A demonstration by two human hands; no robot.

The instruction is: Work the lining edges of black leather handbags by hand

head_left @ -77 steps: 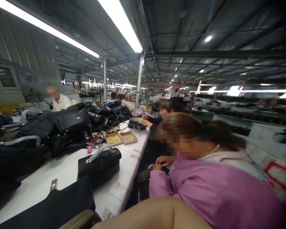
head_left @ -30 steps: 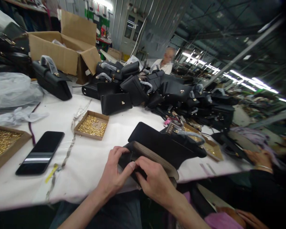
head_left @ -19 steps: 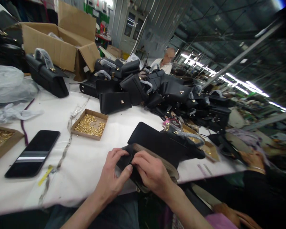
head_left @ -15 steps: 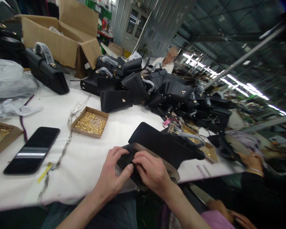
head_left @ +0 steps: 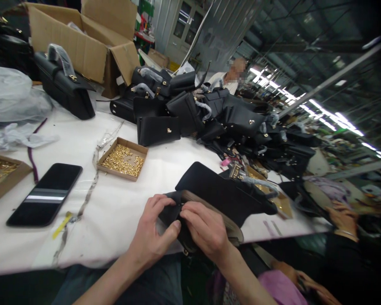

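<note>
A black handbag lies at the table's front edge, its flap thrown back over the tabletop and its opening toward me. My left hand grips the bag's near side corner between thumb and fingers. At that same corner my right hand is closed, fingertips pinched together against the black side. A tiny bright spot shows by those fingertips, too small to name. A plastic-wrapped handle and a gold clasp sit beyond the flap. The lower part of the bag is hidden behind my hands.
A cardboard tray holds small gold hardware; a second tray sits at left near a black phone. Black handbags are piled behind, beside a large carton. At right, a co-worker's hand rests on another bag.
The view has shifted slightly, moving the table items a little up and right. My hands stay at the bag's corner, with the right fingertips still pinched there.
</note>
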